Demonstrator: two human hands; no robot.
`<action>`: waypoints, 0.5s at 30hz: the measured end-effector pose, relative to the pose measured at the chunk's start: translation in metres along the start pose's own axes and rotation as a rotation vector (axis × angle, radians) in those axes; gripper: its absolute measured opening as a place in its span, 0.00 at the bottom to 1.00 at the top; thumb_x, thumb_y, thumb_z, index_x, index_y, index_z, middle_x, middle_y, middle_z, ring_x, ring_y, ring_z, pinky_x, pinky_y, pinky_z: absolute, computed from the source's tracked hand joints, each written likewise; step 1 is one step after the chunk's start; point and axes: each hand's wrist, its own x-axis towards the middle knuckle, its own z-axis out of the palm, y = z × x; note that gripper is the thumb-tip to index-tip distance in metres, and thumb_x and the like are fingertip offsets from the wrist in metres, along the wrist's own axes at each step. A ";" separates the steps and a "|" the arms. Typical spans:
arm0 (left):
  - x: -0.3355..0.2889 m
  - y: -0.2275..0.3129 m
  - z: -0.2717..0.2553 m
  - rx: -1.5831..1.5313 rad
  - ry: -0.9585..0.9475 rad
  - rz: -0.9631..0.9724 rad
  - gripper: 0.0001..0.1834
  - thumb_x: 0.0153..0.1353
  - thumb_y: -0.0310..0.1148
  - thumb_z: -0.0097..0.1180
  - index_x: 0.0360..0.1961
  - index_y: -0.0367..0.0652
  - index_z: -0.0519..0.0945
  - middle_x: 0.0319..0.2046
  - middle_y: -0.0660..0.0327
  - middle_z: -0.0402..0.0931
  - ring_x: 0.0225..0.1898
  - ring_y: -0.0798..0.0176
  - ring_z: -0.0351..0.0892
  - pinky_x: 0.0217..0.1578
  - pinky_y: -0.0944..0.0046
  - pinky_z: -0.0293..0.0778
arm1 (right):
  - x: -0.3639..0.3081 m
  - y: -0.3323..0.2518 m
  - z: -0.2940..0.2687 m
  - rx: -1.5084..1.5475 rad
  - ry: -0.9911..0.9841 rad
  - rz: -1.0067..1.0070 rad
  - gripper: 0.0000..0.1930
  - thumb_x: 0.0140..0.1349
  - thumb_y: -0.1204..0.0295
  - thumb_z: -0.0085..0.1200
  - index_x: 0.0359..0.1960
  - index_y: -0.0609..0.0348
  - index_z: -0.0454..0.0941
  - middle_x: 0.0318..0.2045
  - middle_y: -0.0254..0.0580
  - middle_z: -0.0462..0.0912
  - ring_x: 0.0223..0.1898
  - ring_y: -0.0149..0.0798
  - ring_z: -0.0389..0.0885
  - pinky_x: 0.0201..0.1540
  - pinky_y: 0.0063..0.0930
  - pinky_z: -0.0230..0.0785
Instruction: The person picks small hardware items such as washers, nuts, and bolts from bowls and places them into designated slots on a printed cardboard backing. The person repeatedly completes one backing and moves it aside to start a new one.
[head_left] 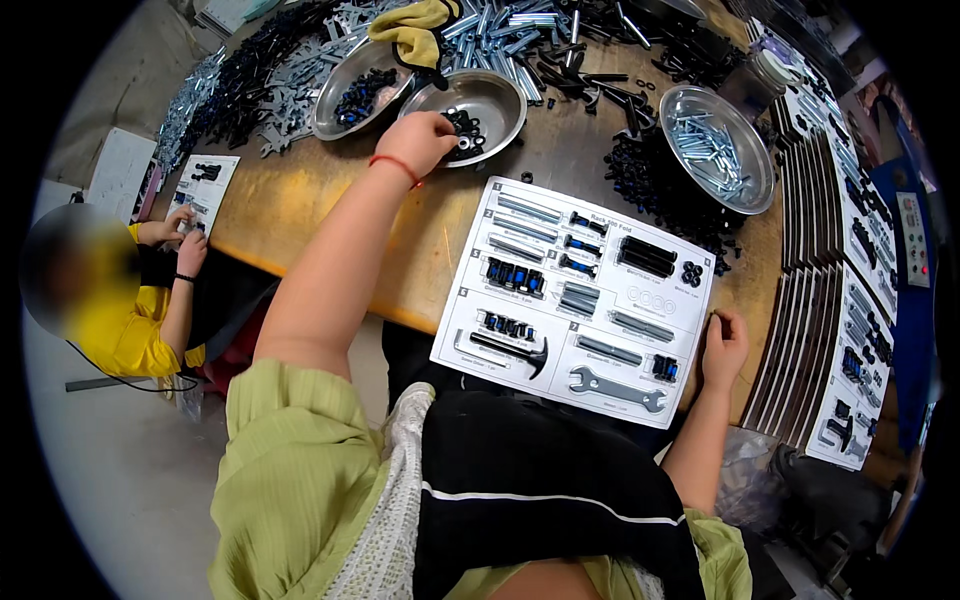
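My left hand (pixel 415 143), with a red cord at the wrist, reaches into a steel bowl (pixel 508 110) of black nuts (pixel 465 128). Its fingers are bent together against the nuts, and the fingertips are partly hidden. Before me at the table's edge lies a large white card (pixel 610 388), laid out in sections with bolts, rods, nuts, a hex key and an open-ended wrench (pixel 618 390). My right hand (pixel 725 348) is beside the card's right edge, fingers curled in; whatever they might hold is hidden. A single nut (pixel 527 177) lies just beyond the card.
Left of the nuts, another steel bowl (pixel 325 112) holds dark bolts, with a yellow glove (pixel 415 30) behind. A bowl (pixel 765 195) of silver pins stands at right, near black bolts (pixel 650 180). Stacked cards (pixel 805 330) line the right side. A person in yellow (pixel 135 330) works at left.
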 end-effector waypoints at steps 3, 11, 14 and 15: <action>0.027 0.019 0.010 0.171 -0.197 -0.083 0.17 0.55 0.43 0.67 0.39 0.42 0.86 0.38 0.52 0.84 0.42 0.51 0.83 0.46 0.56 0.76 | 0.009 -0.002 -0.003 -0.059 0.002 -0.022 0.03 0.60 0.80 0.56 0.35 0.65 0.79 0.30 0.40 0.76 0.30 0.33 0.75 0.34 0.25 0.68; 0.051 -0.009 0.008 0.000 -0.250 -0.034 0.12 0.55 0.34 0.68 0.35 0.38 0.83 0.32 0.56 0.83 0.34 0.60 0.83 0.40 0.62 0.76 | 0.003 -0.014 0.009 -0.103 0.025 -0.002 0.03 0.60 0.80 0.56 0.34 0.65 0.79 0.27 0.40 0.75 0.29 0.34 0.74 0.34 0.25 0.68; 0.040 -0.001 -0.001 -0.294 -0.193 -0.080 0.10 0.59 0.32 0.66 0.36 0.37 0.82 0.31 0.62 0.83 0.31 0.70 0.81 0.35 0.68 0.74 | 0.002 -0.010 0.005 -0.148 0.005 0.004 0.03 0.61 0.79 0.56 0.35 0.65 0.80 0.29 0.39 0.77 0.30 0.32 0.76 0.36 0.24 0.69; 0.033 0.012 -0.006 -0.427 -0.187 -0.110 0.10 0.60 0.33 0.65 0.37 0.37 0.82 0.31 0.63 0.83 0.31 0.71 0.81 0.33 0.69 0.73 | 0.001 -0.006 0.005 -0.079 0.031 0.032 0.04 0.61 0.78 0.56 0.36 0.65 0.80 0.30 0.38 0.78 0.31 0.31 0.76 0.36 0.24 0.69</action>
